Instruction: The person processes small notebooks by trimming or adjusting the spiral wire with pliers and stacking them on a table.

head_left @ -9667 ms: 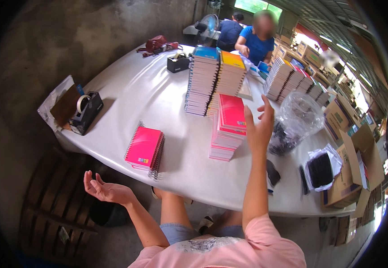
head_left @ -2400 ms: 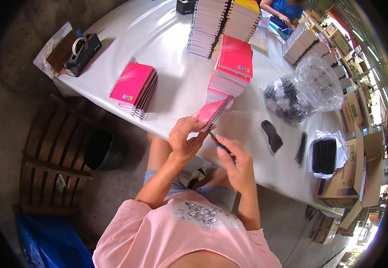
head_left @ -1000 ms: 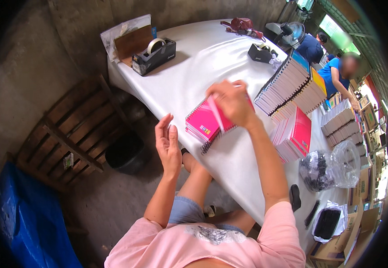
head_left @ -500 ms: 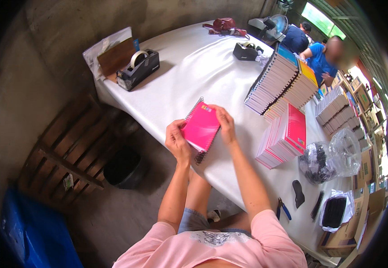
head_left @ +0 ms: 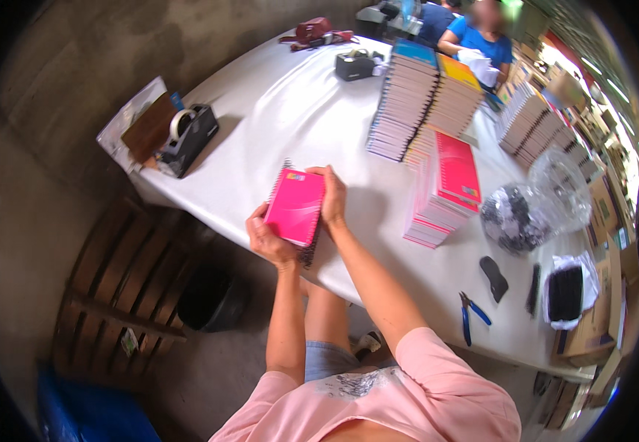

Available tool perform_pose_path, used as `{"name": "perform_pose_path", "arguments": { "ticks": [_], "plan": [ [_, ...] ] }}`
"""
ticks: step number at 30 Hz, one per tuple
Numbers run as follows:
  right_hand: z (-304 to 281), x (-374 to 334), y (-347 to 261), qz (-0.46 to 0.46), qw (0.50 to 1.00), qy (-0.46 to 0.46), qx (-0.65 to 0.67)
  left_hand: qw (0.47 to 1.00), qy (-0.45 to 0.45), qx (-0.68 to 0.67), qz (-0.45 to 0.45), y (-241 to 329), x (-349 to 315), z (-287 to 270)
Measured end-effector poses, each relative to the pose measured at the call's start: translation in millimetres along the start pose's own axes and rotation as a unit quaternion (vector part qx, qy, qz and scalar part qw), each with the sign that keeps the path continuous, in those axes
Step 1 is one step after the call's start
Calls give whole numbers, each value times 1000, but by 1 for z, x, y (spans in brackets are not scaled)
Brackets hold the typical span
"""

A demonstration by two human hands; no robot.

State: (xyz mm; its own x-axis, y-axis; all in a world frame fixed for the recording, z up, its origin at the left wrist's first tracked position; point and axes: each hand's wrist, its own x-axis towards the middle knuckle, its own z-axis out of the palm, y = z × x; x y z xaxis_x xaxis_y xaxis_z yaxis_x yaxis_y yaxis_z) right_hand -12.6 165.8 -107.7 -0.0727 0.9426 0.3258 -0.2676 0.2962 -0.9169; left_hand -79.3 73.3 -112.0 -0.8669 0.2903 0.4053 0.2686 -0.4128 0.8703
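Observation:
A pink-covered spiral notebook [head_left: 295, 206] is held between my two hands above the table's near edge, possibly with more notebooks beneath it. My left hand [head_left: 271, 239] grips its lower left corner, thumb on the cover. Along the right edge, my right hand [head_left: 333, 197] is closed with its fingers at the upper corner. Loose coil wire shows at the upper left edge, and a dark coil [head_left: 308, 255] pokes out below. Right of my hands stands a stack of pink notebooks [head_left: 437, 199].
Taller notebook stacks [head_left: 404, 103] rise behind. Tape dispensers [head_left: 191, 140] sit on the white-covered table [head_left: 260, 118]. Blue-handled pliers [head_left: 471, 317], a dark flat object [head_left: 493, 278], a plastic bag of black coils [head_left: 514, 217] and cartons [head_left: 584, 335] lie right. A person in blue [head_left: 481, 44] handles white paper.
The view has swung, so the table's things appear shifted left. My hands keep hold of the notebook, which now sits more upright in view. The person in blue now has white paper in hand.

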Motion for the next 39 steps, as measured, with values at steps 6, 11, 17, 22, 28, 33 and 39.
{"name": "perform_pose_path", "arguments": {
  "ticks": [6,11,17,22,28,33,39],
  "plan": [
    [-40,-40,-152,-446,782,68,-431,992,84,-78,58,8,31,-50],
    [-182,-4,-216,-55,832,182,-522,967,153,-95,179,85,31,-55],
    [-232,4,-210,145,924,5,-355,937,-11,-121,328,144,-9,-19],
    [-234,-20,-231,-65,962,77,-255,938,-299,-137,111,180,-56,20],
    [-177,-128,-224,-130,943,-39,-303,827,-471,-254,-172,170,-75,41],
    [-337,-139,-229,-80,827,253,-496,753,-583,176,248,163,-75,25],
    [-520,-156,-188,245,546,319,-735,660,-612,276,336,105,-121,18]
  ]
}}
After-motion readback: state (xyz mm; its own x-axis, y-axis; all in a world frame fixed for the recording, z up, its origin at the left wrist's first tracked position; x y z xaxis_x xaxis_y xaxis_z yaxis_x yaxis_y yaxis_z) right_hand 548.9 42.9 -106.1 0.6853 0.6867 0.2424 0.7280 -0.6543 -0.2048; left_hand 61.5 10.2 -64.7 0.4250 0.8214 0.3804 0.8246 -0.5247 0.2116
